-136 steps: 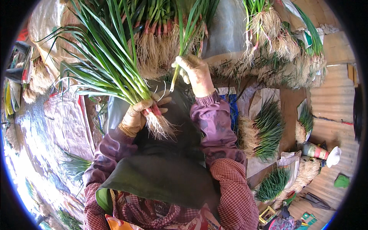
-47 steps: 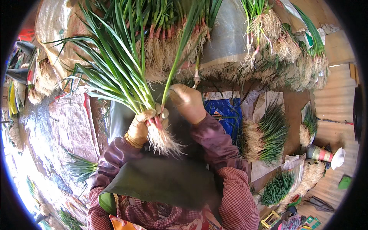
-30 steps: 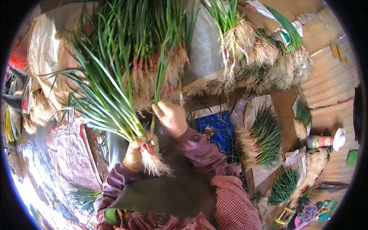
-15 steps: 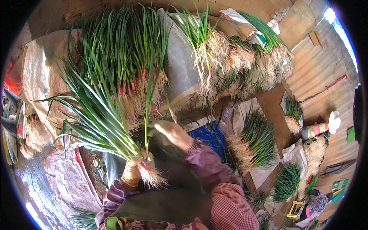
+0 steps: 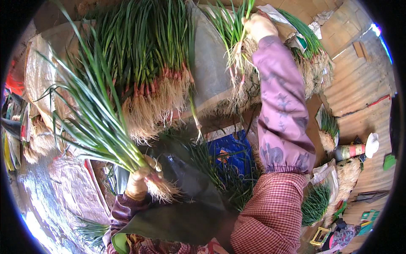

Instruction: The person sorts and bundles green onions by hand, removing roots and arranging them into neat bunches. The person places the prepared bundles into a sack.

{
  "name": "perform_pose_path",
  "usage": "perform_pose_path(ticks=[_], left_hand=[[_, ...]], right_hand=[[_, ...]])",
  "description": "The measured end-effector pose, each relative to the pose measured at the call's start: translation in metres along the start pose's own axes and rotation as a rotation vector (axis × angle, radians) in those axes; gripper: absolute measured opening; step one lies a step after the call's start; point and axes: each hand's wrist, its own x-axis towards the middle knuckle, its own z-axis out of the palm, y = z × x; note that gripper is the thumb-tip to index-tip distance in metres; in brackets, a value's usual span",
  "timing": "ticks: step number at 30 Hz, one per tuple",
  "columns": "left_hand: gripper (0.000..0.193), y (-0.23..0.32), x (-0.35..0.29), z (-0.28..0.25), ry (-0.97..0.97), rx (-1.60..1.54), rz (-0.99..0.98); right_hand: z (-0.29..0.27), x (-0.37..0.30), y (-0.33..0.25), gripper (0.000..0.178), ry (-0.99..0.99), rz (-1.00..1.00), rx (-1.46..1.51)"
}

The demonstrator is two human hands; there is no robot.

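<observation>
Green spring onions are being gripped in both hands. The fingers of the left hand [image 5: 141, 180] are being kept clenched around the neck of a thick bunch of spring onions [image 5: 99, 122], just above its pale roots, which are being shown fanned out below the fist while the long leaves are being spread up and to the left. The right hand [image 5: 257, 26] is being stretched far forward, and its fingers are being closed on a few loose spring onion stalks [image 5: 237, 55] at the top of the frame, their stringy roots being left dangling beneath the hand. A purple patterned sleeve [image 5: 281, 114] is being worn over that forearm, with a red checked cuff [image 5: 270, 211] being seen nearer the body. A dark green apron [image 5: 186, 211] is being worn across the lap.

Between the two hands, a large heap of spring onions [image 5: 148, 72] with reddish stems is being supported on a grey tarpaulin [image 5: 209, 67]. Just beside the right hand, another pile [image 5: 311, 55] is being held on paper. Further right, smaller tied bundles [image 5: 325, 127] are being kept on a brown floor, near a striped cylindrical container [image 5: 351, 150]. A blue sheet [image 5: 230, 150] is being partly covered by stray leaves below the tarpaulin.
</observation>
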Motion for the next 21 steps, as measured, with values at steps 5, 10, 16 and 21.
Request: perform_pose_path(ticks=[5,10,16,21], left_hand=[[0.038,-0.018,0.007,-0.004,-0.037,-0.151,-0.105],[0.034,-0.013,0.01,0.001,-0.071,-0.166,-0.147],[0.031,-0.025,0.011,0.006,-0.034,0.026,-0.216],[0.029,-0.035,0.009,0.006,0.062,-0.034,-0.243]], right_hand=[[0.104,-0.159,-0.042,0.032,0.026,-0.385,0.03],[0.179,-0.221,-0.04,0.026,-0.449,-0.182,0.719],[0.141,-0.298,-0.07,0.019,-0.851,0.104,1.416],[0.14,-0.316,-0.075,0.018,-0.586,-0.223,1.252]])
